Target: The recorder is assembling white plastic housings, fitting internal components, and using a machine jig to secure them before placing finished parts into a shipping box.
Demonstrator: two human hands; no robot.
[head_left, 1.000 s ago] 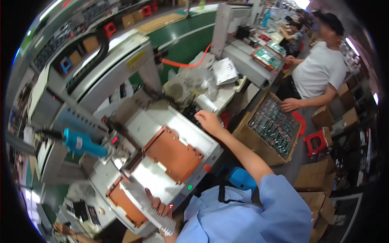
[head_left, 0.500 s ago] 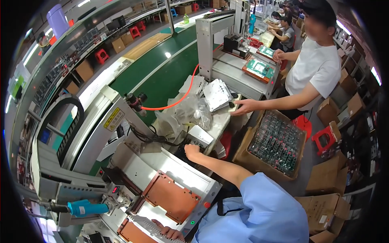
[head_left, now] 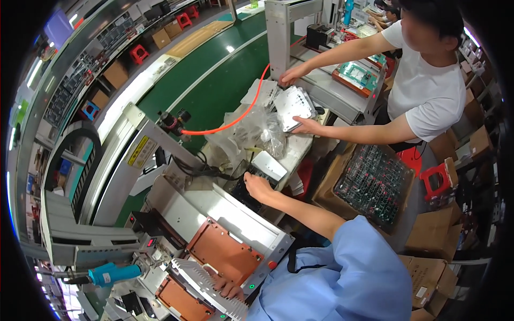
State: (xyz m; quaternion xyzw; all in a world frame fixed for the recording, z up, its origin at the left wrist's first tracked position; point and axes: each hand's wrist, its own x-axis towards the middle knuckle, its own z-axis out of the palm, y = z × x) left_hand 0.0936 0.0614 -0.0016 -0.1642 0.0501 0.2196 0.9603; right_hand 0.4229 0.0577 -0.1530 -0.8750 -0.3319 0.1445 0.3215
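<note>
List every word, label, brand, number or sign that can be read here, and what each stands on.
No wording is clear enough to quote.
Yellow label on the grey machine beam: print too small.
Small red display near the blue tool: lit marks too blurred.
White sticker on that tool: too small.
White label on a cardboard box: too small.
White finned part in the left hand: no text visible.

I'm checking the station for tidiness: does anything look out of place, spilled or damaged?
Mainly the crumpled clear plastic bags on the side bench: they lie in a loose heap next to the stacked white plates, which looks untidy. I see no spill, and the white finned part in the left hand shows no obvious damage.
</note>
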